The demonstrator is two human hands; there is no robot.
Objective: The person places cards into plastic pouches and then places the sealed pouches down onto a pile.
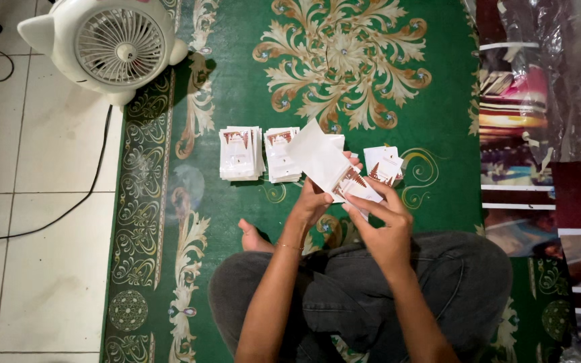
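While the person sits cross-legged on a green carpet (pixel 371 134) with a cream and gold flower pattern, pale floor tiles (pixel 35 202) run along its left edge and a white fan (pixel 112 44) stands at the top corner, its dark cord (pixel 55 215) trailing over the tiles. Clear plastic bags (pixel 539 101) of colourful goods lie along the carpet's right side. Two neat stacks of small white packets (pixel 240 153) with red-brown markings sit on the carpet just ahead and to the left of the hands, and a smaller pile (pixel 384 165) lies just beyond the right hand. Both hands are raised over the knees, close together. The left hand (pixel 312 200) grips a fanned bunch of packets (pixel 327 161) from below, its long side slanting up and away to the left. The right hand (pixel 381 214) is closed on the bunch's near lower end, fingers pinching one packet (pixel 361 191) with a red corner. Both hands touch the bunch, the right one nearer its printed end.
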